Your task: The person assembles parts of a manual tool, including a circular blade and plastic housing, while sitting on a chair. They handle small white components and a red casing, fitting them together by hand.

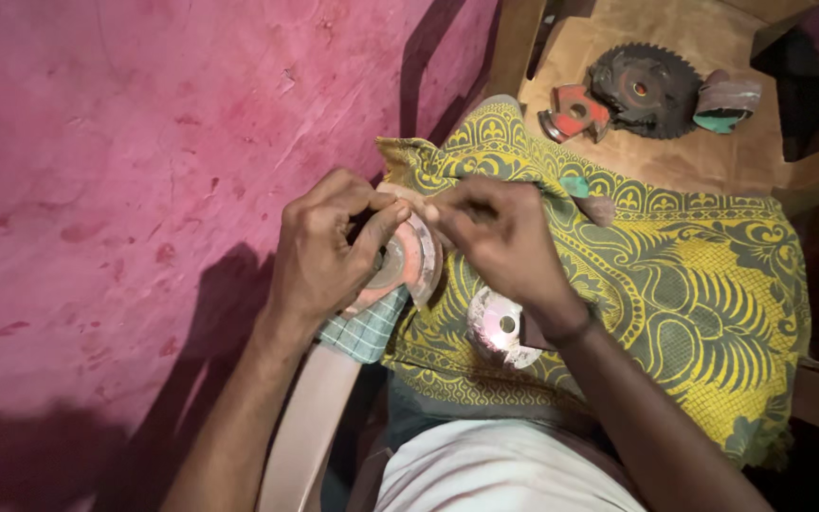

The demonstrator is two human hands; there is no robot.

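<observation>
While both hands (334, 242) (495, 232) pinch the disc (414, 261), wall (125, 171) crowds left.

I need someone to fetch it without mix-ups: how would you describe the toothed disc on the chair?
Look at the tan chair seat beyond the yellow-green patterned cloth. The dark circular saw blade lies flat there, between a red-and-grey three-winged cutter and a folded sandpaper piece. It alone has teeth all around its rim.
</observation>
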